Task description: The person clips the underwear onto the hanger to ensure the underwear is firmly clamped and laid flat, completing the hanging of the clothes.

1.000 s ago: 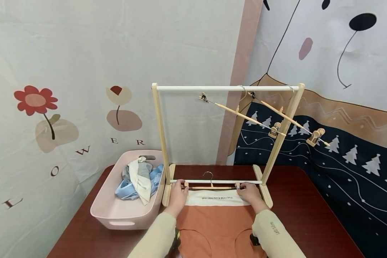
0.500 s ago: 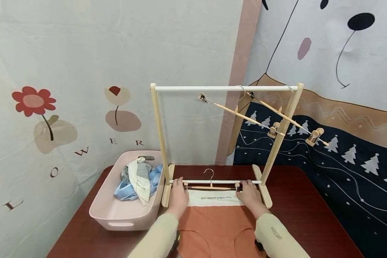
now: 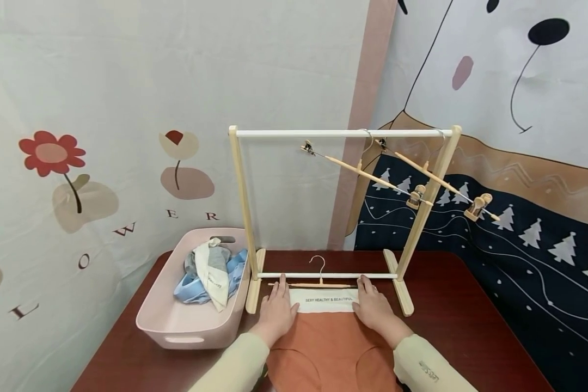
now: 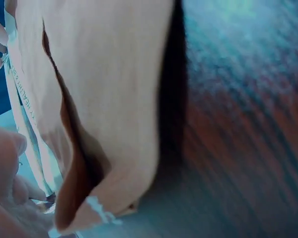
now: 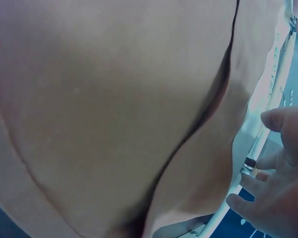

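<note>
Your left grip (image 3: 276,310) and right grip (image 3: 374,309) both lie with fingers laid out rather than pinching: the left reaches forward along one end of the white waistband (image 3: 323,300), the right along the other, with its fingers fanned in the right wrist view. The orange garment (image 3: 330,343) lies flat on the table (image 3: 470,332), its printed band stretching between your grips and its body running back toward you from them. Just ahead of the band, the wooden bar of the hanger (image 3: 322,285) runs across under your fingertips; its left tip pokes out past your left grip, and its hook (image 3: 316,260) points away from you, crossing the lower bar (image 3: 304,275) of the rack in view.

The step in hand looks to be settling the waistband along the hanger, ends level. Your fingers cover the clip spots in the head view, so you cannot tell from there whether the cloth is caught. The next move seems to call for checking both ends, then closing a grip on the hanger near its hook for a lift without tugging the cloth. Beyond and above your right grip, two bare hangers (image 3: 367,172) hang from the top bar (image 3: 299,134); the pink basket (image 3: 188,326) of clothes sits left of your left grip.
</note>
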`<state>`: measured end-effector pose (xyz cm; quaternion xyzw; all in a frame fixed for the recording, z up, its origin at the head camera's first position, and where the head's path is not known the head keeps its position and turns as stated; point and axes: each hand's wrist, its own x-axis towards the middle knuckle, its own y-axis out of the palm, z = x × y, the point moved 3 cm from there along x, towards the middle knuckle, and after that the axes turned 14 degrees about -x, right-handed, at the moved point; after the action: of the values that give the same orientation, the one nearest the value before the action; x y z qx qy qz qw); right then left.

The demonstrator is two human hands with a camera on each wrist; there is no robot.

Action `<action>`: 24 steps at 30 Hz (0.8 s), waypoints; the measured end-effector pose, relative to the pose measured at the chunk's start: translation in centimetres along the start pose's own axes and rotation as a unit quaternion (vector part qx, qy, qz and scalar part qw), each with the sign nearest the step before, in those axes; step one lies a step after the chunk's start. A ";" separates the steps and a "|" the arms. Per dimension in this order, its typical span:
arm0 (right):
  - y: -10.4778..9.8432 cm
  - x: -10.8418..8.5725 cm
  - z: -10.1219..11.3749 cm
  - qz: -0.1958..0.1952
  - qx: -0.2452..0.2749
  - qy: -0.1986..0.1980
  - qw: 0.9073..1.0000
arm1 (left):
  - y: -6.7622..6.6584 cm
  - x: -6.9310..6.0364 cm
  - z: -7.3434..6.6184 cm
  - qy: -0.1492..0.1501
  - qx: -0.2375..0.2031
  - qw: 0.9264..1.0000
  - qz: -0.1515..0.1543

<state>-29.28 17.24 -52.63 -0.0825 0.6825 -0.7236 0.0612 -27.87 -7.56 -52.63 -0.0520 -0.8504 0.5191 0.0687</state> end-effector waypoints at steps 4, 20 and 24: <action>0.7 -0.1 -0.2 0.033 0.008 -0.002 0.999 | 0.6 -0.2 0.3 -0.011 -0.004 1.000 0.027; -0.1 0.4 0.4 0.031 -0.011 0.006 0.999 | -1.4 -0.1 0.0 0.003 -0.090 0.995 -0.033; -0.7 1.0 1.2 -0.018 0.000 0.016 1.000 | -4.0 0.3 -1.2 0.049 -0.193 0.966 -0.165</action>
<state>-30.00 15.93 -51.85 -0.0830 0.6817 -0.7259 0.0378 -28.03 -8.27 -48.55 0.0511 -0.9270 0.3233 0.1831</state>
